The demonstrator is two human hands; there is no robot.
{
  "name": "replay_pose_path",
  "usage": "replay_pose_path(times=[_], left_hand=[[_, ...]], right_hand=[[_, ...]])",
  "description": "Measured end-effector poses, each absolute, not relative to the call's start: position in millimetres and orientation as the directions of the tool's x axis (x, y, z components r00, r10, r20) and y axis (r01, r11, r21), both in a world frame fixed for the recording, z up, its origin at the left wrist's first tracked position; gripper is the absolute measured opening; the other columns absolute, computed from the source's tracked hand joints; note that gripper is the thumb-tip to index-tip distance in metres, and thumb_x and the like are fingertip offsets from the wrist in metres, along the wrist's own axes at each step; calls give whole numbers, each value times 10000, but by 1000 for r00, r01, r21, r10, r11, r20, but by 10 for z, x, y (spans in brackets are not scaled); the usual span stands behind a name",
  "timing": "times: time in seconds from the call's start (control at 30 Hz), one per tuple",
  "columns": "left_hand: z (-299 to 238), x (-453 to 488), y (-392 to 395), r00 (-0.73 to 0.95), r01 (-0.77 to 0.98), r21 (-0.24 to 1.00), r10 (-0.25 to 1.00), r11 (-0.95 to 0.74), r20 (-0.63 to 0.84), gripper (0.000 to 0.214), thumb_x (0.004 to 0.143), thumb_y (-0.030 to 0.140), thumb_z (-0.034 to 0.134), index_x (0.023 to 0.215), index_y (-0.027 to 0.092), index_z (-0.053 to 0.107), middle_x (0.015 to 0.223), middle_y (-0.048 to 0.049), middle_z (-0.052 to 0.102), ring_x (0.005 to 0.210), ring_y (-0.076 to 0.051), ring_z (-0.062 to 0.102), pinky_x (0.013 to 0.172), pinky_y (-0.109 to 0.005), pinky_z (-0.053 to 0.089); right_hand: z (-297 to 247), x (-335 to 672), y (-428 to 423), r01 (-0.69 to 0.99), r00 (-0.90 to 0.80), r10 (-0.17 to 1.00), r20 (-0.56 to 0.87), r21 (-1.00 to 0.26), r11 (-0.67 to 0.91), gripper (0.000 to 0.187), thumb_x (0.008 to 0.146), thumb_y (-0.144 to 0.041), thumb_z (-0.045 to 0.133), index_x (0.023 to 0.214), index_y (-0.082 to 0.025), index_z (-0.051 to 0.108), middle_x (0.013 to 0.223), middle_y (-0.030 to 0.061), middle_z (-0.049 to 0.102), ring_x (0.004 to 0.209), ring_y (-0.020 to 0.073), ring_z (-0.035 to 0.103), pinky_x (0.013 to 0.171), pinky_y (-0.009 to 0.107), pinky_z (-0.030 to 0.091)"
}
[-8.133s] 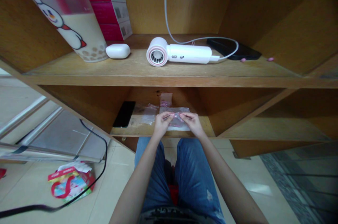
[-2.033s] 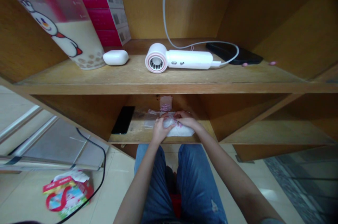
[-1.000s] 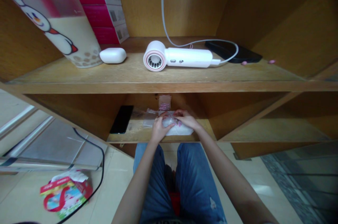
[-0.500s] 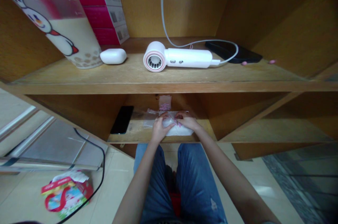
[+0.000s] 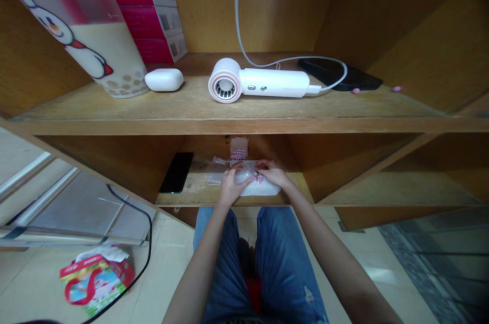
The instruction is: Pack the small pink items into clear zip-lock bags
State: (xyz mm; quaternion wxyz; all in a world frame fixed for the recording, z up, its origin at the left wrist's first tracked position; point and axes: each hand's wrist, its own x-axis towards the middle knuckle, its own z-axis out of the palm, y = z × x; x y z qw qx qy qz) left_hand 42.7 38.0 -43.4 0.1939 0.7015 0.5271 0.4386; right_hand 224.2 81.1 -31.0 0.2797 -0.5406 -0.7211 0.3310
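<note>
In the lower compartment, my left hand (image 5: 231,186) is closed on a small clear plastic bag (image 5: 242,176), thumb and fingers at its sides. To its right my right hand (image 5: 274,175) bends over the bag's right end with the fingertips drawn together; what they pinch is too small to tell. Small pink pieces (image 5: 259,177) show just under those fingers. Beneath both hands lies a white sheet (image 5: 263,190). A clear packet (image 5: 216,173) rests left of my left hand, and a small packet with pink pieces (image 5: 239,150) is behind the sheet.
A black phone (image 5: 177,173) lies at the lower compartment's left. On the shelf above are a drink cup (image 5: 110,54), pink boxes (image 5: 145,21), a white case (image 5: 164,80), a white hair dryer (image 5: 263,82) and a black pouch (image 5: 340,74). A colourful bag (image 5: 97,280) sits on the floor.
My right fingertips have shifted slightly up and away from the pink pieces, which show more now. My left hand stays in place on the bag.
</note>
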Motion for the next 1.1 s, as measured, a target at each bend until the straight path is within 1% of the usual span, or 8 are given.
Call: replay_pose_path(times=[0.17,0.33,0.47,0.6,0.77,0.83,0.97,1.1], left_hand=[[-455,425,384,58,572,734,911,-366,408,578,657,406,670,1156,187,477,979,-70,621,896,-201,573,812,-351,448],[-460,417,389,67,570,729,906,-378,418,580,662,423,662,1156,183,476,965,-66,622,886,-195,570,807,-346,447],[-447,420,379,63,576,729,909,-370,412,584,662,427,660,1158,182,473,963,-68,627,883,-197,571,790,-343,452],[-431,425,373,56,580,730,911,-362,408,566,660,405,668,1147,185,481,977,-73,624,899,-204,571,797,-351,448],[-425,420,378,59,570,735,911,-366,408,564,665,394,666,1152,187,472,965,-66,622,883,-194,569,796,-341,452],[-426,418,379,58,566,739,912,-366,407,560,670,399,660,1152,187,471,970,-67,619,885,-192,568,799,-336,452],[-436,418,378,60,556,748,915,-362,399,563,675,410,652,1157,184,469,984,-71,616,899,-196,567,810,-340,449],[-442,419,377,55,569,745,920,-349,389,564,673,421,651,1154,185,476,976,-71,617,914,-206,566,819,-351,444]], right_hand=[[-275,2157,797,479,-292,954,69,-853,208,116,732,-177,507,799,-178,600,828,25,639,765,133,573,699,225,424],[-257,2092,787,458,-306,951,50,-868,193,124,737,-190,507,817,-171,600,791,22,635,699,128,566,647,221,428],[-242,2144,787,515,-264,963,56,-836,190,115,731,-170,512,799,-181,603,818,24,640,752,134,571,689,224,425],[-270,2221,771,613,-261,964,44,-764,200,124,728,-170,518,804,-194,614,848,15,642,790,140,567,704,227,415],[-291,2240,713,712,-318,948,2,-660,240,167,762,-317,535,840,-213,640,764,2,638,696,138,553,597,207,377],[-269,2224,694,734,-321,947,0,-632,248,187,764,-342,540,849,-214,647,757,8,637,685,137,549,571,202,356],[-208,2190,677,731,-332,943,17,-627,269,174,770,-316,536,836,-199,646,760,16,632,682,131,540,556,195,338],[-216,2187,689,712,-320,947,28,-653,260,144,766,-285,530,812,-197,635,749,9,626,677,128,538,574,198,353]])
